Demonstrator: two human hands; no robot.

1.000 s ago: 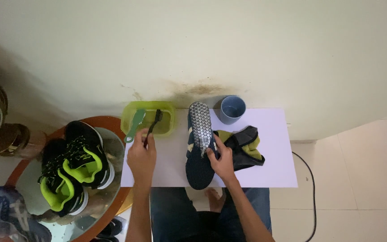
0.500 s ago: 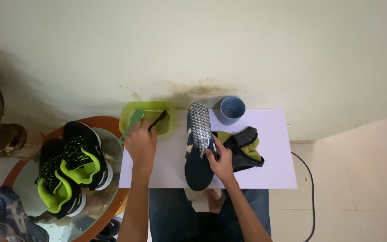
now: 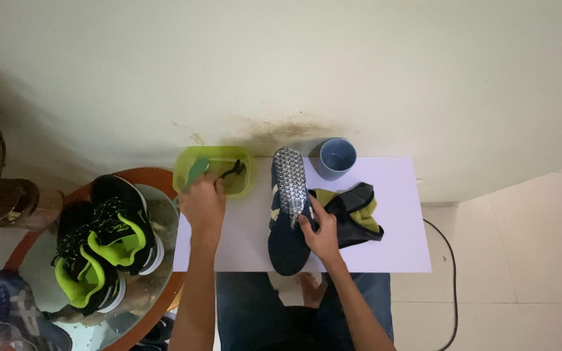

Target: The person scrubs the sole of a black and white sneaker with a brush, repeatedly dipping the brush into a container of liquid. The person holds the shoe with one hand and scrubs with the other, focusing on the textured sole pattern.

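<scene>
Shoe point(image 3: 287, 211), textured patterned sole up

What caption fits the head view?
Left hand dips brush in green tub; right hand steadies shoe.

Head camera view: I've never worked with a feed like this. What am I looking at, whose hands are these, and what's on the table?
There is no machine here: a person wears one camera on the head, looking straight down at their own two bare hands. The white table stands against a wall. The left hand holds a brush with a green handle, its dark bristle end in the green tub. The right hand holds down a dark shoe, sole up. Beside it lie a dark and yellow cloth and a blue cup. Left of the table, a round glass-topped table carries a pair of black and lime shoes.
</scene>
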